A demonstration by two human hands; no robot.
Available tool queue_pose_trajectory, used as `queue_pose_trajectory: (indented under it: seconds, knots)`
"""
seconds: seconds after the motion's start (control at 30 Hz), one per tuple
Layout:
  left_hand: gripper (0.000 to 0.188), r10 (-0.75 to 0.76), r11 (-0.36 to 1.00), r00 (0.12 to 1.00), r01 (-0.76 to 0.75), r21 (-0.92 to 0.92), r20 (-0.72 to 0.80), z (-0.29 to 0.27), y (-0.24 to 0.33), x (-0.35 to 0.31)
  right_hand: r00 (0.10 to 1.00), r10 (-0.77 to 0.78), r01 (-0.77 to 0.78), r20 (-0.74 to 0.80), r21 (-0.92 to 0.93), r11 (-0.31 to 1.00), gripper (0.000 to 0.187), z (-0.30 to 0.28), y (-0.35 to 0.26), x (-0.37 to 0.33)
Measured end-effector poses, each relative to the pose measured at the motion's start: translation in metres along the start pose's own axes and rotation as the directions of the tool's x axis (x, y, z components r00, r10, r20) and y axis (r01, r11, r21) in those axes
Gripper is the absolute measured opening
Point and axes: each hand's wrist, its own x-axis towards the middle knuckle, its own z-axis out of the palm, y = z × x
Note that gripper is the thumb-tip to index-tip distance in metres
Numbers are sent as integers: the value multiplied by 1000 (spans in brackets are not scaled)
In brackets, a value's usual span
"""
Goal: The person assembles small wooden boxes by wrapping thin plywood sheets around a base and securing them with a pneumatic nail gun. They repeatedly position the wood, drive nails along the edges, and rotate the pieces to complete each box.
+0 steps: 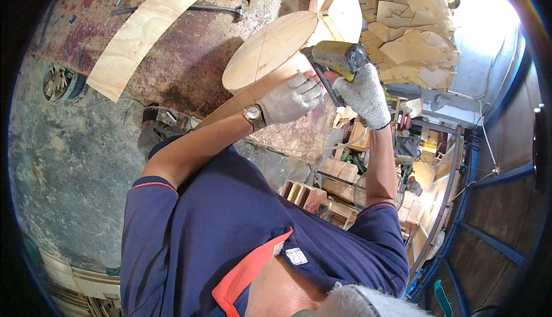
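Observation:
My left hand (292, 100), in a whitish work glove, has its fingers curled over a thin plywood strip (246, 95). The strip runs along the near edge of an oval-looking wooden disc (270, 48), which stands tilted on the worktable. In my gloved right hand (367, 95) is a yellow and black nail gun (334, 56), gripped by its handle. Its nose end points toward the wood just beyond my left fingertips; whether it touches is hard to see. Joined pale boards (339, 12) rise behind the disc.
A long curved plywood piece (150, 29) lies across the stained worktable (198, 58), over the handle of a hammer (230, 10). Thin offcuts (414, 35) are heaped at the far right. A bucket of scraps (60, 82) stands at left; wooden parts (340, 174) sit below the table.

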Motion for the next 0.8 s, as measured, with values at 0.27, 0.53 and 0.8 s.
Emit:
queue_pose_trajectory:
  seconds: [0.27,0.53,0.8]
  knots:
    - [26,154,977,986,-142,-159,61,-7,-12,-5,993,86,-72,80,-161,984,41,4,-22,-9]
    - [27,98,956,962,-19,-293,256,-13,-12,-5,992,117,-121,-36,-124,985,40,-4,4,-26]
    - [51,83,981,971,-41,-189,224,-12,-13,-6,866,492,-417,-92,411,811,36,-29,58,-73]
